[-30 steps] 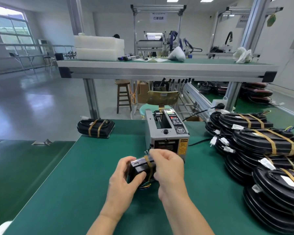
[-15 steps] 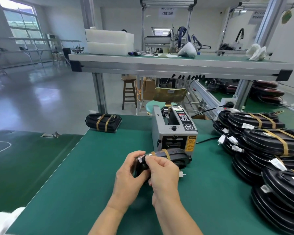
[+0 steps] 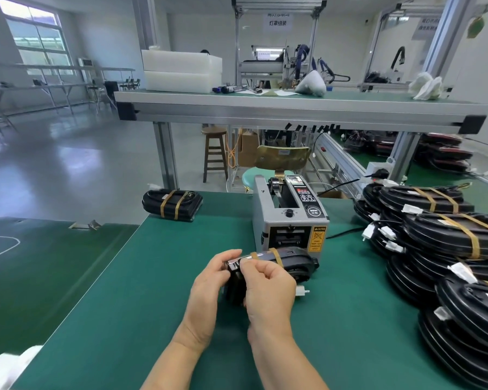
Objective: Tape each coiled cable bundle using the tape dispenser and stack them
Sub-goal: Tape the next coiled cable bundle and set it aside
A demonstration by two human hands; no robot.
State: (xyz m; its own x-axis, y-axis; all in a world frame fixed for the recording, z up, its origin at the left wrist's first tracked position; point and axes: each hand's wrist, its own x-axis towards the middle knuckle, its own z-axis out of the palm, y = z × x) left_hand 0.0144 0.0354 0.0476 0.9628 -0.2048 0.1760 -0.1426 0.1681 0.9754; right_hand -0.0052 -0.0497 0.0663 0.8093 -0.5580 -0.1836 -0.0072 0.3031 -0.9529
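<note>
Lower centre of frame: cable bundle (image 3: 290, 260), black, coiled, two tan tape bands across its top, directly in front of the tape dispenser (image 3: 288, 220) on the green bench (image 3: 152, 277); left hand (image 3: 209, 288), grip curled round the bundle's left end; right hand (image 3: 268, 288), grip pinching the bundle's top edge beside the tape; far left corner of the bench: one taped bundle (image 3: 172, 205), lying flat; right edge: stack of taped bundles (image 3: 448, 240)

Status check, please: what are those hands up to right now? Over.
Left hand grips cable bundle. Right hand pinches tape strip on its top. Tape dispenser just behind; nothing in the way.
</note>
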